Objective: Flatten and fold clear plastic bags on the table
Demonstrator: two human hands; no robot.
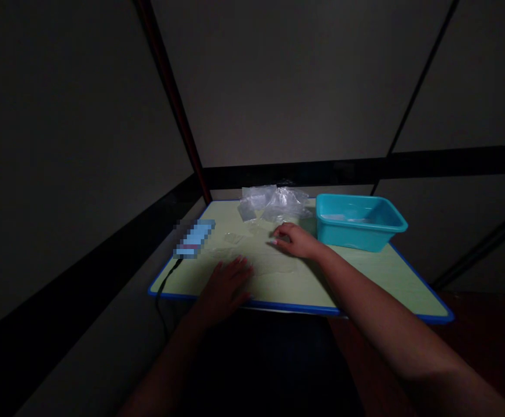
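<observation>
My left hand (225,291) rests near the front edge of the pale green table (365,278), fingers spread, with nothing visible in it. Farther right, my right hand (293,240) is over the table with its fingers curled and the thumb stretched to the left. Whether something thin lies between its fingertips is too small to tell. A small clear plastic piece (233,237) lies on the table between the hands and the back. Behind my right hand are crumpled clear plastic bags (285,202). Faint transparent film seems to lie on the tabletop between my hands.
To the right of my right hand stands a turquoise basket (352,236) with some pale items inside. A blurred-out phone-like device (195,238) lies at the table's left edge, a dark cable (161,292) hanging from it. Grey walls stand behind and left of the table.
</observation>
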